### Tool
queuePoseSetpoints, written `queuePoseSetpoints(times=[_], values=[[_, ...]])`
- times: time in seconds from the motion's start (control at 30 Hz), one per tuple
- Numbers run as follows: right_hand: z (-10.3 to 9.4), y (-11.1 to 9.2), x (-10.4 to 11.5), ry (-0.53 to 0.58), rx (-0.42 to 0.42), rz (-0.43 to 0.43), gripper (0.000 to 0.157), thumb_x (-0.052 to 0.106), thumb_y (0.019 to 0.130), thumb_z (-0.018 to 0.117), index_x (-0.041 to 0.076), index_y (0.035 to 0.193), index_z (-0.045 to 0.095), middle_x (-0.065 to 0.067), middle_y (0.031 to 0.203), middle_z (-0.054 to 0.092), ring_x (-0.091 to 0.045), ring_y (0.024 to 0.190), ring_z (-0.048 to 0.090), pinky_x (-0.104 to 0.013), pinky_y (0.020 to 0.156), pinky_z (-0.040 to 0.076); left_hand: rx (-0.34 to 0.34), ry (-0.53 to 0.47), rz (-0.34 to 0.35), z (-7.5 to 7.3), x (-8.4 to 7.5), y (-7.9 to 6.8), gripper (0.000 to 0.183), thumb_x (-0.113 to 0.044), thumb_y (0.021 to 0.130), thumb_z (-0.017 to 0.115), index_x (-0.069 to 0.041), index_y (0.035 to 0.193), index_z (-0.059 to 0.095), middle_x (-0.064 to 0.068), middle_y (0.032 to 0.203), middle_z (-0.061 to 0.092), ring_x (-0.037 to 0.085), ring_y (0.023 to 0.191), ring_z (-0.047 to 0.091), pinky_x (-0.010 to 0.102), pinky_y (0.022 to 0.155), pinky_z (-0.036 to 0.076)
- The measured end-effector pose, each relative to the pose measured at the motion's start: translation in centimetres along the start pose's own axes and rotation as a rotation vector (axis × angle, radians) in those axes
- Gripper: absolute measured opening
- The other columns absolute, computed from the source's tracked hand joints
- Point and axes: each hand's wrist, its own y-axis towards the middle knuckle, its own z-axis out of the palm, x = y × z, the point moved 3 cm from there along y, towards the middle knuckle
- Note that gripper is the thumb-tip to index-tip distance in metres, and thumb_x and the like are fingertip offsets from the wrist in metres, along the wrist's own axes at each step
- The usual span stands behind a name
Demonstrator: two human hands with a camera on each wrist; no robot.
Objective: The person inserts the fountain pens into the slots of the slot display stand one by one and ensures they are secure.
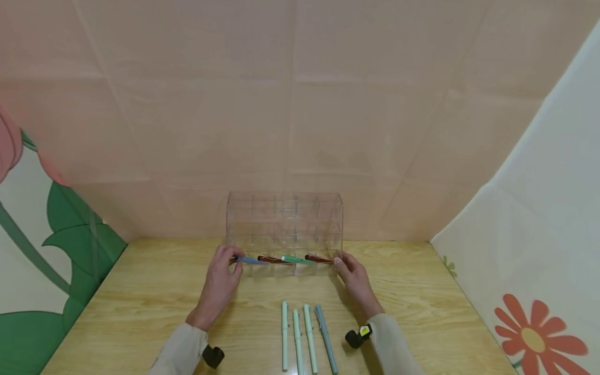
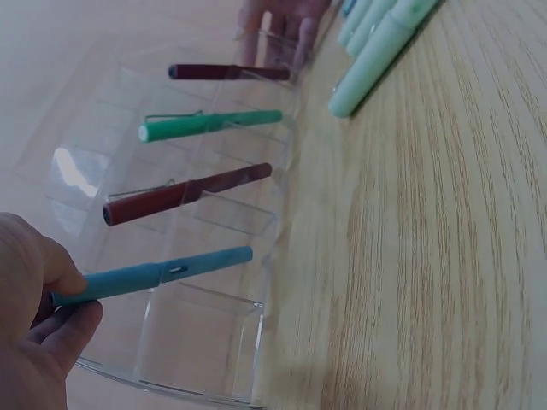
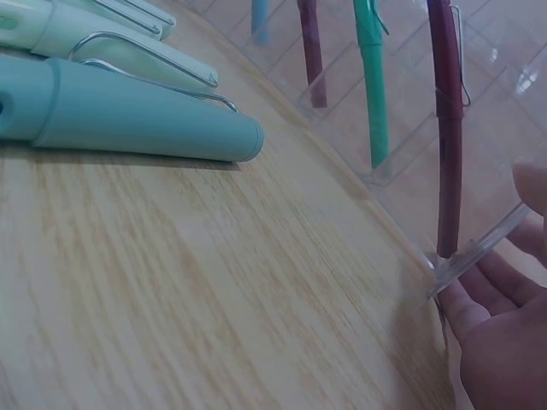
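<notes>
A clear plastic pen holder (image 1: 286,237) with several compartments stands toward the back of the table. My left hand (image 1: 220,278) pinches the upper end of a blue pen (image 2: 162,275), whose lower end sits in the front row at the left. Beside it in that row lean a dark red pen (image 2: 188,195), a green pen (image 2: 209,125) and a second dark red pen (image 3: 449,128). At the holder's right end, my right hand (image 1: 357,281) grips the side wall, with the thumb inside and the fingers outside.
On the wooden table (image 1: 403,312) in front of the holder lie three pale green pens (image 1: 285,333) and a blue-grey pen (image 1: 326,338), side by side between the forearms. A pinkish cloth backdrop (image 1: 286,104) hangs close behind the holder. Printed cloths flank both sides.
</notes>
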Motion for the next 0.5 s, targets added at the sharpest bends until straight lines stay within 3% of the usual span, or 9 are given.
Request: queuePoseSetpoints(times=[0.2,0.5], values=[[-0.02,0.01,-0.09,-0.009,-0.013,-0.005,0.053,0.030,0.112,0.057,0.002,0.156,0.050,-0.024,0.158,0.054,-0.040,0.147,0.054,-0.052,0.119,0.048,0.006,0.014,0.016,0.46,0.15,0.10,0.021,0.016,0.093,0.065,0.001,0.108,0.067,0.013,0.117,0.061,0.029,0.112,0.069,0.039,0.099,0.062],[-0.03,-0.03,0.11,-0.014,-0.017,-0.009,0.056,0.037,0.111,0.057,0.003,0.156,0.051,-0.023,0.158,0.055,-0.040,0.146,0.054,-0.052,0.120,0.047,0.016,0.097,0.071,0.78,0.82,0.21,0.020,0.014,0.094,0.068,-0.003,0.105,0.070,0.009,0.112,0.066,0.027,0.107,0.071,0.042,0.093,0.063]])
